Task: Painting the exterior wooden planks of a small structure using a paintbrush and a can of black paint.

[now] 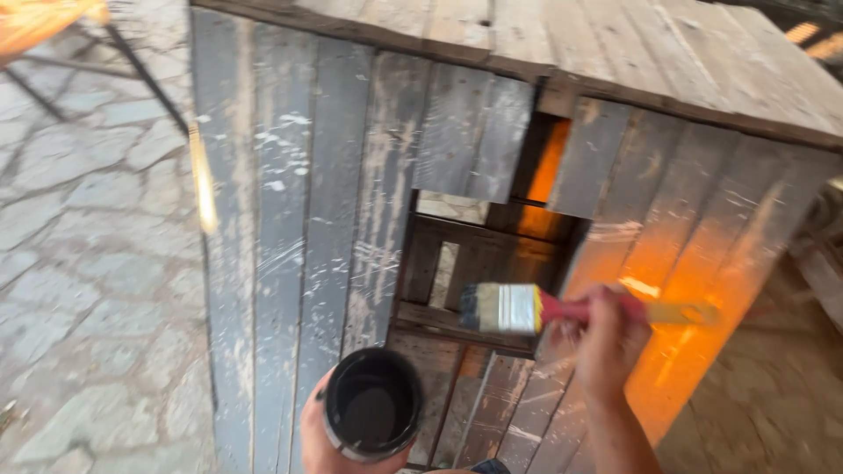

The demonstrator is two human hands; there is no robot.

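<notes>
My left hand (323,443) holds a small round can (372,402) with dark paint inside, low in the head view. My right hand (608,341) grips a flat paintbrush (518,308) by its red handle, bristles pointing left. The brush hovers in front of a large wooden box (307,219) built of vertical planks, coated grey on the left side. A rectangular opening (479,263) in the planks sits just above the brush.
Stone paving (88,263) stretches to the left of the box. Thin dark metal legs (145,75) stand at the top left. Orange light falls on the planks at the right (676,290). The box top (632,53) is bare weathered wood.
</notes>
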